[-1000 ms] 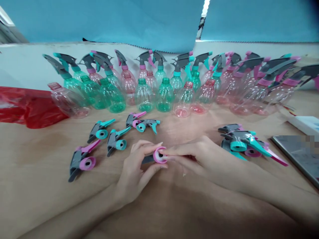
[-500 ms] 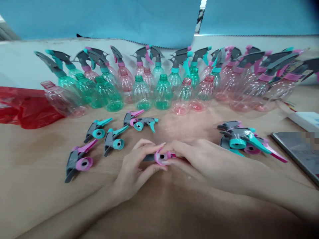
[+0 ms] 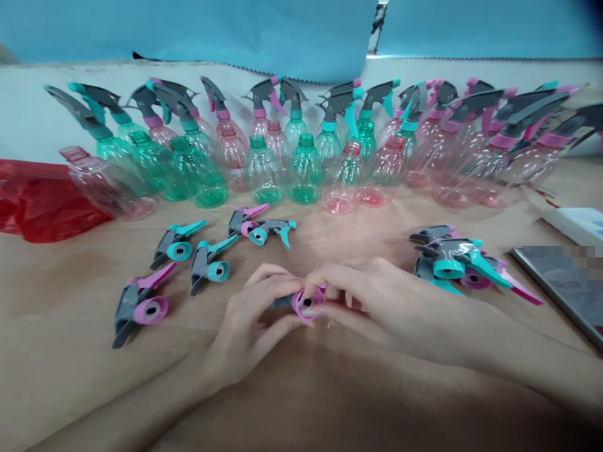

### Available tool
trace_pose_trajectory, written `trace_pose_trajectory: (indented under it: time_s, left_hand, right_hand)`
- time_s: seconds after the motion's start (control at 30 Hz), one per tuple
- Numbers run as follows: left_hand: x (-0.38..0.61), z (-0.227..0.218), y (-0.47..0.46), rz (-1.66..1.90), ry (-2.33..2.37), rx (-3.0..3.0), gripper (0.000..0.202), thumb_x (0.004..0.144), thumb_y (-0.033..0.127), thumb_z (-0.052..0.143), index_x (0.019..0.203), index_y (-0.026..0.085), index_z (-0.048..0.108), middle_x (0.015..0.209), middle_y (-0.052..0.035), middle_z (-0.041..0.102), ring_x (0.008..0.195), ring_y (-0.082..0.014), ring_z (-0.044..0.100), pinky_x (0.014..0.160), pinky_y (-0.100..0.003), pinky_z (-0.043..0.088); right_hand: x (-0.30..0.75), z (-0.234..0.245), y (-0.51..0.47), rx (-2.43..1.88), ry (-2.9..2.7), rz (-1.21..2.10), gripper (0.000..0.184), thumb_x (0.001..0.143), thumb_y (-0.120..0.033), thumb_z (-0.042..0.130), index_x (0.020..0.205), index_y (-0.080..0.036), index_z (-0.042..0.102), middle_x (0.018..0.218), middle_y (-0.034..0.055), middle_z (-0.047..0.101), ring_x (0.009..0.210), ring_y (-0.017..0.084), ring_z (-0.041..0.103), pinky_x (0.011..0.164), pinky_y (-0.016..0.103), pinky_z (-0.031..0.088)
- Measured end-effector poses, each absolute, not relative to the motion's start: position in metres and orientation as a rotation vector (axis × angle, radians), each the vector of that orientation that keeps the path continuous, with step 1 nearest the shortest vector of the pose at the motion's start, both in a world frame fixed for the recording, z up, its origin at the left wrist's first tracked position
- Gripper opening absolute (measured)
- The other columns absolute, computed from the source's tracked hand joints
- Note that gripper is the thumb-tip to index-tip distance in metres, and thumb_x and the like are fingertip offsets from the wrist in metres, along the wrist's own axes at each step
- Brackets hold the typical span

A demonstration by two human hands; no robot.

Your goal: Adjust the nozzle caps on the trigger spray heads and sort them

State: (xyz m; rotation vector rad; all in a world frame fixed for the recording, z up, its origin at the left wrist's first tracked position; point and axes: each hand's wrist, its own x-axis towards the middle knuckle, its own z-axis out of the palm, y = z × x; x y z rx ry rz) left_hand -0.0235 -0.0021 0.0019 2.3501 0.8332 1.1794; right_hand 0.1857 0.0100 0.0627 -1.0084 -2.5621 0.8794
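Note:
Both hands hold one grey and pink trigger spray head [image 3: 299, 304] low over the table, its pink collar opening facing me. My left hand [image 3: 257, 320] closes around its grey body from the left, fingertips at the collar. From the right, my right hand [image 3: 358, 301] pinches the collar's rim with thumb and forefinger; its other fingers are curled and partly hidden. Left of my hands lie loose spray heads, among them a pink one [image 3: 141, 307] and a turquoise one [image 3: 210, 267]. A pile of spray heads [image 3: 447, 260] rests beyond my right hand.
Behind stand rows of clear bottles, green [image 3: 305, 172] and pink [image 3: 343, 182], some open-necked, others capped with spray heads. A red plastic bag [image 3: 47, 204] lies at the left. A phone-like dark slab [image 3: 560, 289] and a white box [image 3: 577, 221] are at the right.
My right thumb and forefinger have shifted slightly on the pink collar while both hands keep hold of the spray head. The view has moved a little.

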Motion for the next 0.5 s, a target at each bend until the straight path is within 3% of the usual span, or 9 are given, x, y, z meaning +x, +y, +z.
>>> trace_pose_trajectory:
  time_s: [0.13,0.37,0.5]
  left_hand:
    - [-0.0227,0.0045,-0.0029,1.162,0.818,2.367,0.016,0.09,0.03,0.057,0.1,0.018,0.059,0.085,-0.004,0.065,0.085,-0.0177,0.054,0.073,-0.031,0.048]
    - [-0.0211,0.0074,-0.0043,1.07,0.864,2.379,0.012,0.091,0.029,0.056,0.094,0.018,0.06,0.082,-0.0042,0.063,0.085,-0.0182,0.054,0.071,-0.03,0.048]
    - [-0.0205,0.0074,-0.0055,1.05,0.872,2.348,0.013,0.09,0.03,0.057,0.094,0.018,0.061,0.083,-0.0043,0.063,0.086,-0.0184,0.054,0.071,-0.029,0.048]
  right_hand:
    - [0.1874,0.0654,0.0115,-0.967,-2.595,0.85,0.008,0.093,-0.028,0.048,0.094,-0.024,0.055,0.078,-0.0067,0.063,0.064,0.01,0.055,0.054,0.022,0.034]
    - [0.1876,0.0673,0.0105,-0.781,-2.652,0.717,0.016,0.089,-0.008,0.049,0.093,-0.021,0.058,0.083,-0.0045,0.064,0.069,0.01,0.057,0.059,0.022,0.035]
    - [0.1855,0.0696,0.0136,-0.77,-2.586,0.809,0.019,0.088,-0.008,0.05,0.093,-0.021,0.063,0.085,-0.0043,0.067,0.071,0.009,0.058,0.062,0.021,0.038]
